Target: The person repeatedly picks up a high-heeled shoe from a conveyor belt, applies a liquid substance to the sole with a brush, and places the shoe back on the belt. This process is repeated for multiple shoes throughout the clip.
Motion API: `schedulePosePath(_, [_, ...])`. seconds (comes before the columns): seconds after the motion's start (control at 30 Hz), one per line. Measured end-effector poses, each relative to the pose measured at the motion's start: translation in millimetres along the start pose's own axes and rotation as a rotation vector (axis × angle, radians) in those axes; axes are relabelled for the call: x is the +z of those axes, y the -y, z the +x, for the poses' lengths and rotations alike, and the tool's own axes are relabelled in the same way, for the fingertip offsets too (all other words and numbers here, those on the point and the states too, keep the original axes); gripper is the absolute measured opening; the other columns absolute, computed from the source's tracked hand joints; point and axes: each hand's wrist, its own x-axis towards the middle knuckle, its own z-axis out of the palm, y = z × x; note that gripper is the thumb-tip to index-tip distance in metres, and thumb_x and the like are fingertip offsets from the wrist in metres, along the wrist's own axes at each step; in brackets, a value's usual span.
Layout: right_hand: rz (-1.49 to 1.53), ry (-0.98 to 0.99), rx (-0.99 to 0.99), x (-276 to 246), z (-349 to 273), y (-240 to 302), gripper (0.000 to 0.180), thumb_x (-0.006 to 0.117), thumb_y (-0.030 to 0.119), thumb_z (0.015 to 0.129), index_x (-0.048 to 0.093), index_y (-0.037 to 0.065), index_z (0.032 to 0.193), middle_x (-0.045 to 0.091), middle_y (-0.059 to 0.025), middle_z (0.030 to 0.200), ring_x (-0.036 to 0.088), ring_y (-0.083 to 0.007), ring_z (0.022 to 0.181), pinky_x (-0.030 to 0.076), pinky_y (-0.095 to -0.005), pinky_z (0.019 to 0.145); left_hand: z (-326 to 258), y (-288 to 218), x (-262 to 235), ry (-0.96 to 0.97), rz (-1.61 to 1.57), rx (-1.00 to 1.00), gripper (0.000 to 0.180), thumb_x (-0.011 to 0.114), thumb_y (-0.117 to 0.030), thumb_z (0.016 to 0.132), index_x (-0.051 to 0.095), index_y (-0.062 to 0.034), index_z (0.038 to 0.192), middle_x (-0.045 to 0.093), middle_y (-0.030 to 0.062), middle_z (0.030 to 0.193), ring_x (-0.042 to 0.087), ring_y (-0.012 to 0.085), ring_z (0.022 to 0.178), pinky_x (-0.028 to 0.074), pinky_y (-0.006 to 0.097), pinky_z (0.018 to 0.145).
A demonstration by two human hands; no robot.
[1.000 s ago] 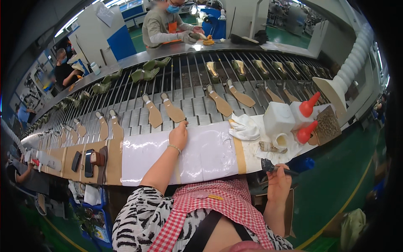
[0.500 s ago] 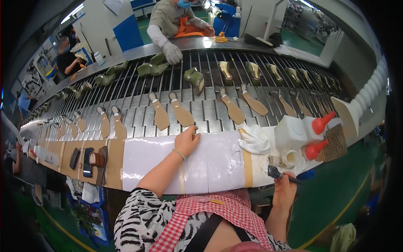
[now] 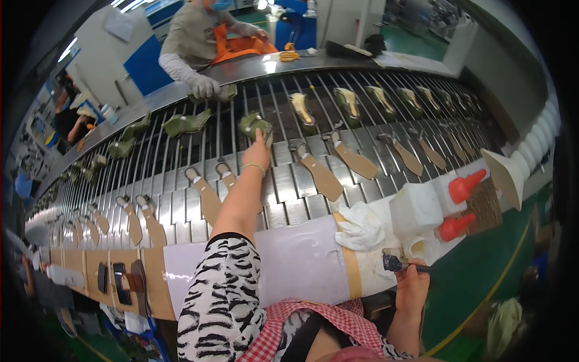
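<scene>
My left arm is stretched across the conveyor, and my left hand reaches a green shoe upper on the rods. An extended finger meets its near side; the other fingers are partly hidden, and no firm hold shows. Beneath that forearm lie tan shoe soles, partly covered by the arm. At the lower right, my right hand is closed around the handle of a dark-bristled brush. The brush head is over the bench, beside a small open container of pale liquid.
A crumpled white cloth, a translucent white jug and red-nozzled bottles stand at right. More uppers and soles line the conveyor. A co-worker's gloved hand touches another upper opposite. A phone lies left.
My left hand has moved from the bench edge forward over the soles to the green upper. My right hand keeps the brush near the container. The co-worker's gloved hand has shifted with the view.
</scene>
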Motion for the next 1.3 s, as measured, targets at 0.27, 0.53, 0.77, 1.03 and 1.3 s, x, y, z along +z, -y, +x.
schedulePosePath(0.27, [-0.572,-0.154,-0.214,-25.4,18.2,65.8,0.018,0.069,0.009,0.081,0.059,0.002,0.094,0.059,-0.0017,0.085,0.054,-0.0101,0.078,0.042,-0.0227,0.072,-19.9,35.7,-140.5,-0.116,-0.966,0.047,0.033,0.051,-0.022,0.087,0.059,-0.0035,0.114,0.059,0.0011,0.078,0.043,0.0052,0.052,0.032,0.021,0.045])
schedulePosePath(0.53, [-1.149,-0.021,-0.306,-40.7,51.5,88.1,0.020,0.075,0.009,0.075,0.065,0.001,0.090,0.066,-0.0052,0.081,0.062,-0.0121,0.076,0.046,-0.0267,0.067,-141.1,53.6,-166.5,0.662,-0.843,-0.151,0.038,0.049,-0.031,0.085,0.063,-0.0022,0.105,0.056,-0.0029,0.067,0.038,0.0034,0.044,0.022,0.017,0.038])
schedulePosePath(0.77, [-1.434,0.035,-0.191,-43.2,71.4,69.8,0.021,0.072,0.015,0.072,0.064,0.003,0.087,0.066,-0.0103,0.078,0.061,-0.0239,0.066,0.046,-0.0344,0.061,-236.3,66.8,-120.6,0.867,-0.550,-0.075,0.062,0.072,-0.033,0.080,0.046,0.0022,0.124,0.059,0.0112,0.112,0.062,0.0175,0.088,0.051,0.029,0.078])
schedulePosePath(1.03, [-1.425,0.069,-0.146,-45.6,72.2,70.1,0.021,0.071,0.012,0.073,0.063,0.002,0.089,0.065,-0.0074,0.078,0.059,-0.0167,0.069,0.044,-0.0312,0.064,-268.3,48.0,-122.0,0.955,-0.846,-0.243,0.048,0.073,-0.015,0.074,0.054,0.0017,0.115,0.063,0.0076,0.103,0.060,0.0166,0.097,0.046,0.031,0.088])
schedulePosePath(1.3, [-1.093,0.084,-0.137,-61.7,67.4,68.5,0.021,0.071,0.011,0.074,0.064,0.002,0.091,0.063,-0.0051,0.079,0.058,-0.0152,0.076,0.045,-0.0301,0.069,-269.2,17.7,-100.0,0.356,-1.341,-0.001,0.049,0.070,-0.014,0.078,0.050,-0.0004,0.121,0.060,0.0072,0.110,0.058,0.0190,0.101,0.045,0.032,0.090])
